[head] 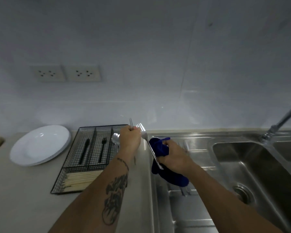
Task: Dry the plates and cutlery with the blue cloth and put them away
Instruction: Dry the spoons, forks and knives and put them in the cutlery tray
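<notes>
Fork (147,145): right hand (174,158) wraps blue cloth (160,148) round its handle, fingers curled, drying it above the sink (242,165). Left hand (129,140): fist gripping a thin utensil, possibly another fork, beside cutlery tray (91,148). Plates (40,145): stacked on table.

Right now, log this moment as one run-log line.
left hand: grips cutlery upright | right hand: holds blue cloth around fork | plates: stacked left of wire tray | step: drying fork
</notes>
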